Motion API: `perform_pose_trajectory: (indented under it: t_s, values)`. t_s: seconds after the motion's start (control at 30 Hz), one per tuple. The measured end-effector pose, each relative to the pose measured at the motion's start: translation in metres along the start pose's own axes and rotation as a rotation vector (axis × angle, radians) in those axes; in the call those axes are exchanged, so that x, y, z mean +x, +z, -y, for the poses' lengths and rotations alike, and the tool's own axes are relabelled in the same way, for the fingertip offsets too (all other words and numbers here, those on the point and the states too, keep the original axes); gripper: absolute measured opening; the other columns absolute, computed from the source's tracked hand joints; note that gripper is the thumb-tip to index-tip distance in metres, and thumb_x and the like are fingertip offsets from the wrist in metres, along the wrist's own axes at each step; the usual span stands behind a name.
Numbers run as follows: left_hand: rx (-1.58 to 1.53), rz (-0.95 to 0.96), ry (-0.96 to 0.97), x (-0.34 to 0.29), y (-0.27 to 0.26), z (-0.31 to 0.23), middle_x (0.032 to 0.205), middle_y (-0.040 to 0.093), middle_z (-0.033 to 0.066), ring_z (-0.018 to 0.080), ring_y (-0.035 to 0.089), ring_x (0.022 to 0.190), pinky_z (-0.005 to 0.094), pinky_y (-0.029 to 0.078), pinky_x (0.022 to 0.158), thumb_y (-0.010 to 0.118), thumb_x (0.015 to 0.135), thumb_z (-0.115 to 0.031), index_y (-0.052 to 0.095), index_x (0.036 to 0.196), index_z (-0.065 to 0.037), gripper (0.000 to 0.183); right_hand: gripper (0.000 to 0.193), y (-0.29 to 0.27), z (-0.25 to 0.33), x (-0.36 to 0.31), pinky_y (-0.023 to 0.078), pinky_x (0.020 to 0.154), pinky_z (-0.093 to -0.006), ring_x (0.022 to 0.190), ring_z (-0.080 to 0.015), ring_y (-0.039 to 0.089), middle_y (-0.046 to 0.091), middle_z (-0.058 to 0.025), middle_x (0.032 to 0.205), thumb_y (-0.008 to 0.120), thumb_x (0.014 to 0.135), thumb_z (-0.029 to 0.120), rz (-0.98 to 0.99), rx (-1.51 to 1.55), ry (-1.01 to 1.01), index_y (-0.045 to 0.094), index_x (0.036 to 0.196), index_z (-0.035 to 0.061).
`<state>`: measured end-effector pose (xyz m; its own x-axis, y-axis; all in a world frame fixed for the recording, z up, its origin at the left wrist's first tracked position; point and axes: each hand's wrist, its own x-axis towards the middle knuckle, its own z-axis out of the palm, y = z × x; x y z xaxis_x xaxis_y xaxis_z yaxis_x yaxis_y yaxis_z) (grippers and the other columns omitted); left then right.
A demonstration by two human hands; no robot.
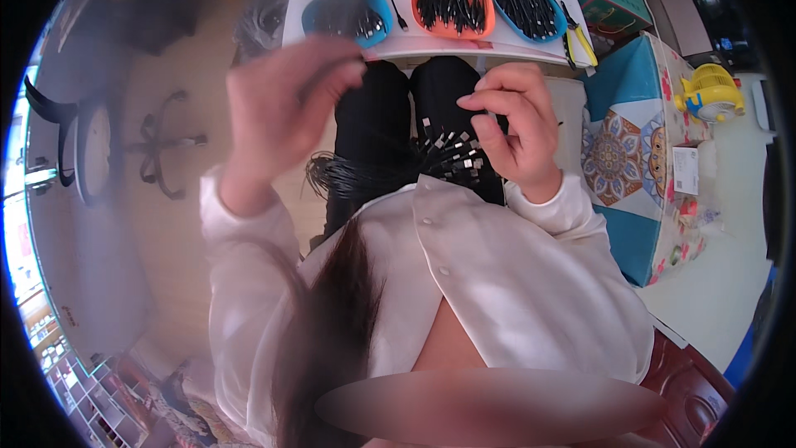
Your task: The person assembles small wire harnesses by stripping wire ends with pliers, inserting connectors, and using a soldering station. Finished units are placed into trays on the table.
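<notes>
Cables [431, 153], thin and black with small silver plugs on their ends, lie bunched across your lap, just below the near edge of the white bench [431, 43], so both hands can draw from the pile without a long reach.

In the head view, your right hand [516, 120] sits right over the plug ends, fingers curled with thumb and forefinger pressed together; it seems to pinch something very thin, though what is between them is too small to tell. Your left hand [278, 99] is raised well above the lap, blurred, its fingertips drawn together near the bench's front edge; whether it grips a cable you cannot tell.

Along the bench, three shallow trays stand in a row, each holding a separate bundle of black cables: a blue tray [347, 12] at the left end, an orange tray [452, 2] in the middle, another blue tray [531, 7] toward the right. Yellow-handled pliers [580, 40] rest at the bench's right edge, close to your right hand.
</notes>
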<state>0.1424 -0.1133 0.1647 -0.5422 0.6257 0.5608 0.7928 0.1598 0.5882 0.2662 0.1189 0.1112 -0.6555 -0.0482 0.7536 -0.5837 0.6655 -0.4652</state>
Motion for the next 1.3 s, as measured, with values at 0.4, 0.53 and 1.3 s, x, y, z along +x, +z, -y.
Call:
perform_pose_trajectory:
  t_s: [0.4,0.53,1.3]
  values:
    - [0.228,0.369,-0.008,0.162,0.083,0.161,0.073,0.065,0.0121,0.021,0.065,0.064,0.0294,0.05,0.062,0.065,0.086,-0.005,0.065,0.094,-0.001,0.009,0.001,0.071,-0.1,-0.095,0.047,0.068,-0.0336,0.077,-0.027,0.056,0.057,-0.0107,0.088,0.063,0.081,0.002,0.039,0.19,0.431,0.063,0.081,0.0006]
    - [0.339,0.499,-0.018,0.183,0.111,0.203,0.078,0.066,0.015,0.0326,0.063,0.07,0.0342,0.051,0.065,0.065,0.086,-0.009,0.065,0.097,-0.002,0.013,0.002,0.069,-0.11,-0.094,0.046,0.068,-0.0327,0.078,-0.0256,0.056,0.057,-0.0108,0.088,0.062,0.082,0.002,0.039,0.243,0.51,0.064,0.082,0.0008]
    - [0.628,0.75,0.131,0.208,0.143,0.263,0.087,0.066,0.0174,0.0371,0.062,0.083,0.0439,0.05,0.073,0.056,0.086,-0.008,0.066,0.096,-0.006,0.015,0.005,0.067,-0.125,-0.095,0.048,0.062,-0.0328,0.073,-0.0238,0.058,0.057,-0.0071,0.085,0.066,0.077,0.004,0.028,0.276,0.505,0.062,0.08,0.0042]
